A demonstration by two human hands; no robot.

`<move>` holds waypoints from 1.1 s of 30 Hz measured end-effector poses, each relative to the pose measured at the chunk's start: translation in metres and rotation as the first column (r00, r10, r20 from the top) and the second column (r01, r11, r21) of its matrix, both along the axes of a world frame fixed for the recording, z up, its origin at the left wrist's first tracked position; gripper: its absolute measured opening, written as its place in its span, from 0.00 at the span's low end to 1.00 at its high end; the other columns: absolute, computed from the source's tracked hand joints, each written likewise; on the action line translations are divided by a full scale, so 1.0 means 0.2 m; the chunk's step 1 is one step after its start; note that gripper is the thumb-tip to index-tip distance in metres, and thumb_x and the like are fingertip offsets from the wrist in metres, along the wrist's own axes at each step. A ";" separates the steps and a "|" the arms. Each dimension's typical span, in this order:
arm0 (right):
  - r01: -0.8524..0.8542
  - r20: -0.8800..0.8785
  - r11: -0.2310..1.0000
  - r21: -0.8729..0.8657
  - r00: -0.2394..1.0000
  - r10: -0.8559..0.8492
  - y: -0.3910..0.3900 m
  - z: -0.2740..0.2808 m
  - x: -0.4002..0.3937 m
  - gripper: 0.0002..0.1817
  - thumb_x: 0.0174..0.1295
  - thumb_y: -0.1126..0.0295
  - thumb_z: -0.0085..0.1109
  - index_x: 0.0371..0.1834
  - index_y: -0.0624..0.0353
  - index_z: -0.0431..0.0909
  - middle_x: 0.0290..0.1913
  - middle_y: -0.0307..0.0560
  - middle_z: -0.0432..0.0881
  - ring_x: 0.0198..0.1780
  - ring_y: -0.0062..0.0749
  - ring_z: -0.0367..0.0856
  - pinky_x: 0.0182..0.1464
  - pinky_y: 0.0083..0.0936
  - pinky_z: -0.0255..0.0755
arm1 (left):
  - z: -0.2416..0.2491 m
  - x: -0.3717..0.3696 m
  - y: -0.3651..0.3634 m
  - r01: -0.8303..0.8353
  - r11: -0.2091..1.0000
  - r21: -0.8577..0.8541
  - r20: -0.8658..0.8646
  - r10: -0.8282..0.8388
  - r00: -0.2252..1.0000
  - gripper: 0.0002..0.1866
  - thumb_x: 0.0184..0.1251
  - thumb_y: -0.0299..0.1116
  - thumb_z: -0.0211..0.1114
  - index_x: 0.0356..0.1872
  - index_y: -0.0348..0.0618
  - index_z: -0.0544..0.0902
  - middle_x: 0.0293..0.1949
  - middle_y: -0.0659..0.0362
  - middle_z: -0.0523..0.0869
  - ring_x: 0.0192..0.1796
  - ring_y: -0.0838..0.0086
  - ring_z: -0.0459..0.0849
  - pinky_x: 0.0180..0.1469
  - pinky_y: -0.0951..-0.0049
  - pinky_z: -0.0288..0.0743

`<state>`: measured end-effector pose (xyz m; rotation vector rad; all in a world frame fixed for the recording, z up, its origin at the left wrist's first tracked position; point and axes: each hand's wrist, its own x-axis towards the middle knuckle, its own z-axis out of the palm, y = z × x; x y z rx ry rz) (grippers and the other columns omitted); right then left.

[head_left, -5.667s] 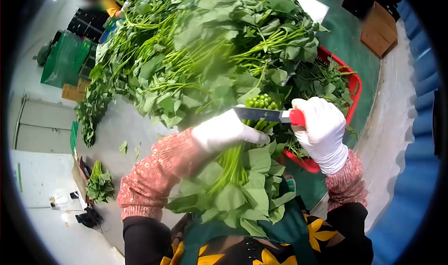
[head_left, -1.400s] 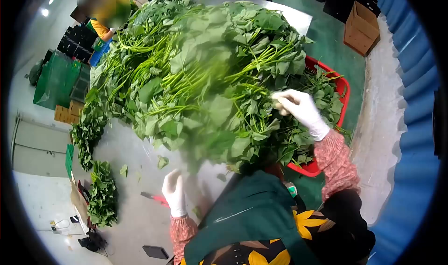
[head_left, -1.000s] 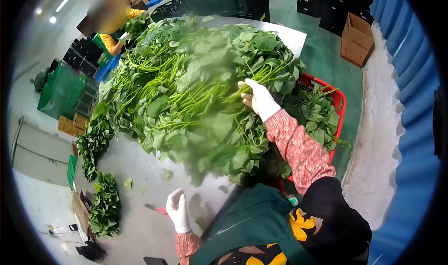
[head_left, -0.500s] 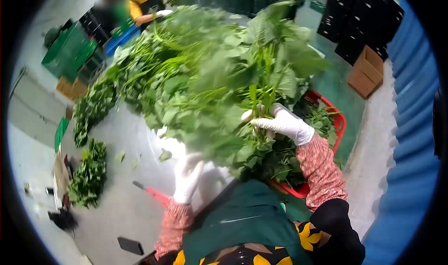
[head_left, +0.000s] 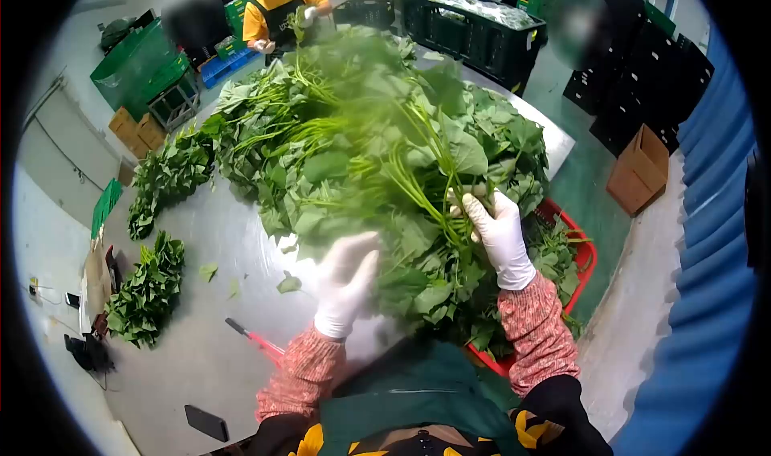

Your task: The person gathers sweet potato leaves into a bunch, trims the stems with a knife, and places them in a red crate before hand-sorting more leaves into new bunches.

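My right hand [head_left: 499,237], in a white glove, is closed around the stems of a bunch of leafy greens [head_left: 438,179]. The long stems fan up and left from its fingers, partly blurred. My left hand [head_left: 347,286], also gloved, is beside the leaves with its thumb and fingers apart and nothing visible in it. Before both hands, a large heap of leafy greens [head_left: 281,147] covers much of the metal table [head_left: 233,247]. Below my right hand, more leaves spill over a red basket [head_left: 585,265].
A red-handled tool [head_left: 261,343] and a dark phone-like slab [head_left: 206,422] lie near my left sleeve. A separate leafy pile [head_left: 148,295] rests at the left. Across the table stands a co-worker [head_left: 281,14] near dark green crates [head_left: 470,34]. A cardboard box [head_left: 640,171] sits on the floor.
The bunch in my right hand has tipped from upright toward the left. My left hand has moved up and right, nearer the leaves. The view has shifted, showing more of the co-worker.
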<state>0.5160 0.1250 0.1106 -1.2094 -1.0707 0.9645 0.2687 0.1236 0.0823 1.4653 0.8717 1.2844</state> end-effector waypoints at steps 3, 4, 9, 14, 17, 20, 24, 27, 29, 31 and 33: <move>-0.039 -0.029 0.999 -0.010 0.999 0.039 0.00 0.06 -0.04 0.12 0.72 0.66 0.61 0.52 0.61 0.83 0.36 0.38 0.88 0.20 0.08 0.67 0.21 0.11 0.59 | 0.06 0.05 0.15 -0.001 1.000 0.014 -0.001 0.001 1.000 0.14 0.70 0.22 0.64 0.55 0.36 0.82 0.46 0.59 0.87 0.47 0.78 0.84 0.54 0.78 0.76; -0.056 -0.031 0.998 -0.041 0.998 0.055 0.00 0.06 -0.06 0.11 0.72 0.68 0.61 0.52 0.61 0.84 0.34 0.36 0.86 0.19 0.07 0.66 0.21 0.10 0.57 | 0.09 0.07 0.19 0.012 1.000 0.015 0.007 -0.012 1.000 0.13 0.71 0.24 0.64 0.55 0.36 0.83 0.45 0.60 0.87 0.44 0.80 0.84 0.51 0.80 0.76; -0.195 0.213 0.975 0.102 0.962 0.170 0.05 -0.13 -0.15 0.09 0.69 0.75 0.62 0.49 0.65 0.84 0.37 0.37 0.86 0.37 0.14 0.79 0.40 0.16 0.74 | 0.22 0.16 0.30 0.224 0.907 -0.355 0.196 -0.162 0.967 0.09 0.71 0.37 0.67 0.38 0.41 0.84 0.28 0.68 0.82 0.26 0.88 0.72 0.28 0.85 0.63; 0.231 -0.252 0.953 0.195 0.951 -0.179 -0.05 -0.19 -0.20 0.10 0.74 0.68 0.56 0.48 0.63 0.82 0.34 0.41 0.84 0.23 0.15 0.73 0.28 0.15 0.74 | -0.10 0.13 0.44 0.153 0.832 -0.533 0.533 0.189 0.825 0.14 0.69 0.37 0.70 0.26 0.50 0.75 0.21 0.69 0.75 0.19 0.85 0.67 0.21 0.81 0.57; 0.330 -0.355 0.929 0.171 0.900 -0.254 -0.12 -0.29 -0.10 0.15 0.76 0.62 0.54 0.48 0.64 0.81 0.31 0.39 0.81 0.22 0.16 0.74 0.29 0.18 0.78 | -0.24 0.04 0.49 0.111 0.790 -0.603 0.556 0.316 0.769 0.14 0.69 0.36 0.71 0.27 0.51 0.74 0.21 0.70 0.73 0.19 0.85 0.66 0.22 0.82 0.55; 0.307 -0.468 0.952 0.009 0.843 -0.267 -0.16 -0.43 -0.01 0.15 0.75 0.61 0.55 0.49 0.65 0.82 0.31 0.38 0.80 0.21 0.15 0.72 0.30 0.19 0.79 | -0.22 0.04 0.45 0.118 0.787 -0.605 0.534 0.291 0.794 0.11 0.68 0.34 0.71 0.28 0.50 0.76 0.22 0.68 0.75 0.20 0.85 0.67 0.22 0.81 0.56; 0.410 -0.275 0.901 0.142 0.891 -0.362 -0.32 -0.26 -0.06 0.16 0.74 0.64 0.56 0.49 0.70 0.80 0.32 0.44 0.82 0.21 0.20 0.77 0.29 0.23 0.82 | -0.23 0.11 0.39 0.121 0.778 -0.617 0.554 0.319 0.769 0.10 0.68 0.33 0.71 0.30 0.48 0.77 0.23 0.67 0.76 0.20 0.84 0.68 0.23 0.81 0.57; 0.442 -0.157 0.867 0.228 0.896 -0.416 -0.40 -0.25 -0.05 0.16 0.75 0.66 0.55 0.49 0.74 0.79 0.32 0.50 0.84 0.20 0.26 0.80 0.30 0.26 0.83 | -0.24 0.15 0.37 0.176 0.777 -0.604 0.566 0.264 0.781 0.09 0.67 0.33 0.71 0.31 0.47 0.78 0.23 0.67 0.76 0.20 0.84 0.68 0.23 0.81 0.58; 0.474 -0.089 0.845 0.249 0.880 -0.467 -0.45 -0.26 -0.04 0.16 0.75 0.67 0.55 0.49 0.74 0.79 0.33 0.53 0.84 0.19 0.28 0.79 0.30 0.27 0.83 | -0.22 0.19 0.35 0.142 0.756 -0.639 0.552 0.321 0.770 0.10 0.68 0.33 0.70 0.30 0.48 0.77 0.22 0.68 0.75 0.20 0.85 0.68 0.23 0.81 0.59; 0.503 -0.010 0.827 0.251 0.855 -0.518 -0.57 -0.24 0.02 0.15 0.74 0.69 0.54 0.55 0.71 0.75 0.37 0.52 0.81 0.22 0.27 0.76 0.31 0.26 0.79 | -0.27 0.18 0.36 0.114 0.755 -0.646 0.547 0.353 0.759 0.10 0.69 0.34 0.70 0.30 0.48 0.77 0.22 0.68 0.75 0.20 0.85 0.68 0.22 0.82 0.58; 0.624 -0.301 0.739 0.253 0.777 -0.553 -0.80 -0.30 0.36 0.18 0.74 0.73 0.50 0.65 0.64 0.70 0.40 0.40 0.73 0.28 0.21 0.67 0.30 0.20 0.70 | -0.44 0.03 0.49 0.118 0.741 -0.661 0.624 0.455 0.635 0.10 0.70 0.35 0.69 0.31 0.50 0.76 0.22 0.68 0.74 0.19 0.85 0.65 0.21 0.81 0.56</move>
